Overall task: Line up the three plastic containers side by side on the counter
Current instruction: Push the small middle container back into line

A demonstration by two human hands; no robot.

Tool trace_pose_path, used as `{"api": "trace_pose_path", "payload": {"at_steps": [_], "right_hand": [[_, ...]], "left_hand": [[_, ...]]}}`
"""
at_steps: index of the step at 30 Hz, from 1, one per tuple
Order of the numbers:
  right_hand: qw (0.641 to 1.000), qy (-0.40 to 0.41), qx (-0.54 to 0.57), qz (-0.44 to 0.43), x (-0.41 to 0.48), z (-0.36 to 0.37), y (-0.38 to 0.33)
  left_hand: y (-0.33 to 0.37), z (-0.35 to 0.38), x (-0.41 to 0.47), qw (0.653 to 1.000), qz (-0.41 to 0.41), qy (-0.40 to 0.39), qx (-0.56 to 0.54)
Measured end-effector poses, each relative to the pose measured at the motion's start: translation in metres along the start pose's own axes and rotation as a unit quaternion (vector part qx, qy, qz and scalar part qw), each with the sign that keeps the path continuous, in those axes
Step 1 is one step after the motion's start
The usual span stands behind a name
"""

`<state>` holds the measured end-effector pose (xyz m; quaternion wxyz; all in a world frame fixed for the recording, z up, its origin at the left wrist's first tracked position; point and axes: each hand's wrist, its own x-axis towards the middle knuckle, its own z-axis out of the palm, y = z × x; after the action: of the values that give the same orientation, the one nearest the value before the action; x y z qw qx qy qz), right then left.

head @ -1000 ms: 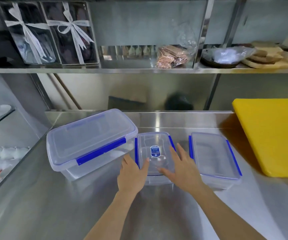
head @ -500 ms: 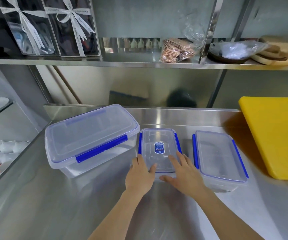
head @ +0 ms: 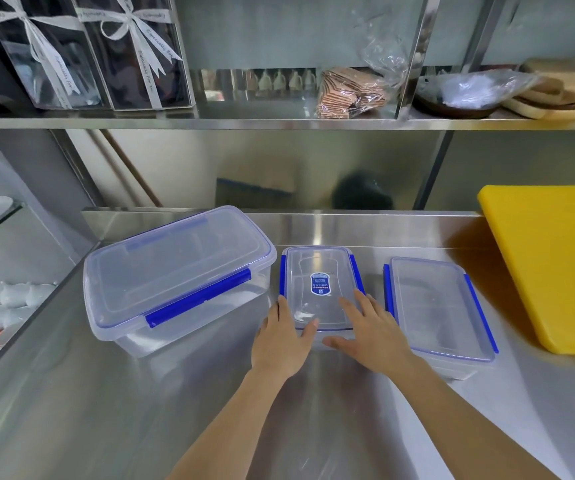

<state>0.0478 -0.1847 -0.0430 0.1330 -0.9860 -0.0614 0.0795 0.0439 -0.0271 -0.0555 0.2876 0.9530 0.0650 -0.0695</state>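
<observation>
While both hands, left hand (head: 284, 336) and right hand (head: 369, 332), rest flat and unclenched on the small clear blue-clipped plastic container (head: 319, 289), a hard shove risks bumping the big clear lidded tub (head: 178, 275) near the bench's (head: 106, 410) back edge.

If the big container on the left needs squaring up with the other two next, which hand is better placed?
Probably the left hand: it rests at the middle container's near-left corner, right beside the big container. The right hand would have to cross over.
</observation>
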Motion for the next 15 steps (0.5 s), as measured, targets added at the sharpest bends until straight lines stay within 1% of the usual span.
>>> {"api": "trace_pose_path", "payload": {"at_steps": [2, 4, 5, 7, 9, 10, 13, 15], "right_hand": [[0.999, 0.039, 0.012, -0.018, -0.002, -0.003, 0.003], [0.993, 0.113, 0.015, -0.034, -0.006, -0.008, 0.010], [0.987, 0.156, -0.001, -0.038, -0.007, -0.010, 0.016], [0.973, 0.229, -0.028, -0.018, -0.010, -0.015, 0.028], [0.961, 0.273, -0.023, 0.033, -0.015, -0.022, 0.041], [0.957, 0.283, -0.010, 0.067, -0.018, -0.025, 0.048], [0.948, 0.271, 0.016, 0.164, -0.028, -0.030, 0.072], [0.942, 0.265, 0.019, 0.203, -0.037, -0.031, 0.085]], "left_hand": [[0.002, -0.001, -0.002, 0.999, 0.016, 0.044, 0.021], [0.008, -0.001, -0.006, 0.992, 0.051, 0.110, 0.020], [0.014, -0.002, -0.009, 0.989, 0.075, 0.130, 0.010], [0.031, 0.000, -0.018, 0.979, 0.146, 0.140, -0.010], [0.049, 0.006, -0.028, 0.966, 0.221, 0.130, -0.033], [0.059, 0.009, -0.034, 0.963, 0.241, 0.112, -0.051], [0.087, 0.024, -0.048, 0.963, 0.244, 0.019, -0.110], [0.102, 0.038, -0.052, 0.968, 0.223, -0.031, -0.113]]}}
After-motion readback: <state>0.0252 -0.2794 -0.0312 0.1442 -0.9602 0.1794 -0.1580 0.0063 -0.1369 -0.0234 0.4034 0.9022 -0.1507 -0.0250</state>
